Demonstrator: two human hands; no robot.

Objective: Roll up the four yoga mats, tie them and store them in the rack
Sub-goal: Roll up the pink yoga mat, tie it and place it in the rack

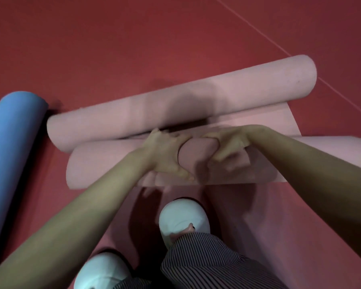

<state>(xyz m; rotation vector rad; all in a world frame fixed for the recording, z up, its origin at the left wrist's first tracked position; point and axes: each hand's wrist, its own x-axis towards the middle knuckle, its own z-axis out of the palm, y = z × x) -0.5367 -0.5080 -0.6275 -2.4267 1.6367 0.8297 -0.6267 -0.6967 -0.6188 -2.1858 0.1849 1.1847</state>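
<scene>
Both the left hand (166,156) and blurred right hand (229,146) curl fingers (158,136) round the near pink roll (104,163)

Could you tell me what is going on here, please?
A person bends over a pink rolled mat on the red floor, gripping its middle with the left hand and the right hand. A second pink roll lies just beyond it, and a blue mat lies at the left. No rack is in view.

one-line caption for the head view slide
Rolling up: left hand and right hand grip the near pink mat on a red floor; another pink roll behind, blue mat at left.
</scene>
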